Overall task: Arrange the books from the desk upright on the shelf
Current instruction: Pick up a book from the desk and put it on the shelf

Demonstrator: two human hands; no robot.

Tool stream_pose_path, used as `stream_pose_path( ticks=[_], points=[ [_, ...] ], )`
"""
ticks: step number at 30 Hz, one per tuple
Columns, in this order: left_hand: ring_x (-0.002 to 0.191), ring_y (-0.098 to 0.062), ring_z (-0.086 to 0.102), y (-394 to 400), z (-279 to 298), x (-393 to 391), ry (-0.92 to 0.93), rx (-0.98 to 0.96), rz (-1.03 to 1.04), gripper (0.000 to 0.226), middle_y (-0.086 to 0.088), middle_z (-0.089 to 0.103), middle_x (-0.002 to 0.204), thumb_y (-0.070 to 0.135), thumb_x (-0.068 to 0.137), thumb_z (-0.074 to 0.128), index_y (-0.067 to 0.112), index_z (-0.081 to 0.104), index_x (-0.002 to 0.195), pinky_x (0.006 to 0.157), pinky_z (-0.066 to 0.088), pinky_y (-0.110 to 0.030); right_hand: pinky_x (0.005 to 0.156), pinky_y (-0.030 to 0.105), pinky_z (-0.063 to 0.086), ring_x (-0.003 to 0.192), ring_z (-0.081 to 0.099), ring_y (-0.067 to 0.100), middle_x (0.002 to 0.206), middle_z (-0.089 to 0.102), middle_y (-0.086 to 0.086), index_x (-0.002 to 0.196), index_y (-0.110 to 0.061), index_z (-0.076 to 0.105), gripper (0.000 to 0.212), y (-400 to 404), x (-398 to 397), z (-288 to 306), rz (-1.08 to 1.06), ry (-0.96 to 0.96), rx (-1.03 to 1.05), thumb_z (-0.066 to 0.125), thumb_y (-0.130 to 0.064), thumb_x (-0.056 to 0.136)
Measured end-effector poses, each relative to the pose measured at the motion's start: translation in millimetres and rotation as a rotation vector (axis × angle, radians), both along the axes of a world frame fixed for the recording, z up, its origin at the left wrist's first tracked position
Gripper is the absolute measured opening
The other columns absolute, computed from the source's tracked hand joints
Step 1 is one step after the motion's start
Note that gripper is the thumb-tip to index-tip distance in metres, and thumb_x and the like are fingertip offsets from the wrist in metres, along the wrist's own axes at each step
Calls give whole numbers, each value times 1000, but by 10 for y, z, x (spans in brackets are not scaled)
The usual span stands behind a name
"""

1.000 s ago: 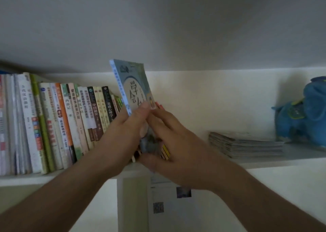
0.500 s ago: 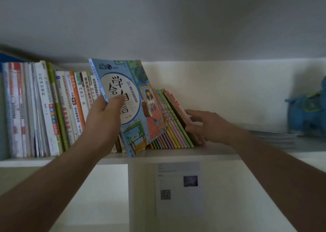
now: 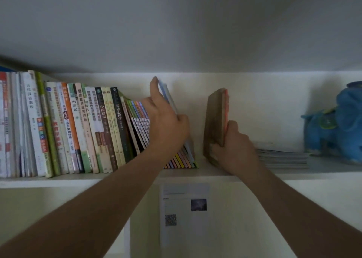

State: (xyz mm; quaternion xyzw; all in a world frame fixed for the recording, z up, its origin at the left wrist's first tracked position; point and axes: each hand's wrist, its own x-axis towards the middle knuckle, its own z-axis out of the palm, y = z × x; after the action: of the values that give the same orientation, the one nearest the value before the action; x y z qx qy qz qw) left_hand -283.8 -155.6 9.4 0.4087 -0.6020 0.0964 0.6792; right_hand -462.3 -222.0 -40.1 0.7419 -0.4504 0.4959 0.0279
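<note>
Shelf: blue book now edge-on in the leaning row, cover no longer facing out; nearly shelved. Gap opened beside it, a brown book pulled upright. Left hand grips the blue book, thumb on top. Right hand clasps the brown book's lower edge

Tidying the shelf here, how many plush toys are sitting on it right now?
1. A blue plush elephant toy stands at the far right end of the white wooden shelf, beside a flat stack of thin booklets. The frame edge cuts it off, so more may sit beyond.
</note>
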Motion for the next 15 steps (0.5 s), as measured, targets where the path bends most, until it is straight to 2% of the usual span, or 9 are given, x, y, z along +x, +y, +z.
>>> stream_pose_path(
  ticks=[2, 4, 6, 7, 9, 11, 13, 15],
  points=[
    [94, -1, 46, -127, -58, -69, -95, 22, 89, 102, 4, 26, 124, -2, 86, 65, 36, 7, 160, 72, 52, -23, 47, 28, 32, 59, 46, 10, 78, 47, -8, 106, -24, 32, 39, 92, 63, -15, -13, 88, -58, 69, -33, 94],
    [99, -8, 47, -215, -83, -53, -250, 41, 199, 78, -2, 38, 125, 12, 93, 66, 30, 24, 157, 79, 51, -26, 51, 32, 42, 63, 55, 20, 80, 53, -6, 108, -27, 33, 36, 134, 134, -33, 13, 193, -117, 65, -34, 94],
    [112, -10, 41, -217, -51, 96, -365, 24, 316, 48, -2, 48, 127, 25, 101, 60, 20, 43, 145, 95, 49, -34, 53, 34, 48, 66, 57, 21, 84, 54, -6, 118, -26, 36, 34, 124, 165, -54, 7, 300, -152, 60, -37, 97],
    [116, -13, 41, -198, -17, 220, -406, -5, 387, 42, -3, 50, 128, 26, 101, 58, 19, 48, 141, 101, 45, -38, 56, 35, 50, 68, 57, 21, 88, 54, -6, 125, -27, 36, 36, 107, 165, -69, 9, 346, -168, 56, -42, 100],
    [127, -27, 41, -149, 105, 540, -520, -56, 561, 43, -9, 52, 135, 29, 99, 59, 23, 52, 141, 106, 38, -47, 62, 38, 52, 72, 58, 19, 96, 56, -6, 137, -32, 33, 43, 74, 134, -108, 61, 390, -161, 44, -56, 104],
    [135, -35, 43, -105, 259, 825, -665, 38, 650, 46, -10, 52, 143, 43, 102, 53, 29, 49, 146, 109, 36, -54, 65, 38, 51, 79, 59, 14, 102, 58, -9, 142, -40, 32, 57, 65, 62, -115, 166, 391, -91, 38, -76, 98],
    [134, -36, 49, -89, 371, 985, -807, 193, 651, 57, -8, 59, 143, 62, 104, 30, 34, 39, 153, 111, 35, -57, 72, 36, 53, 90, 62, 9, 111, 63, -15, 141, -51, 34, 64, 18, -19, -86, 243, 382, -27, 49, -84, 88],
    [129, -37, 53, -86, 449, 1011, -842, 263, 625, 72, -7, 64, 136, 74, 98, 13, 37, 33, 156, 108, 37, -57, 83, 38, 57, 100, 64, 9, 120, 66, -16, 145, -55, 33, 73, -46, -66, -62, 265, 382, 2, 68, -75, 83]
  ],
)
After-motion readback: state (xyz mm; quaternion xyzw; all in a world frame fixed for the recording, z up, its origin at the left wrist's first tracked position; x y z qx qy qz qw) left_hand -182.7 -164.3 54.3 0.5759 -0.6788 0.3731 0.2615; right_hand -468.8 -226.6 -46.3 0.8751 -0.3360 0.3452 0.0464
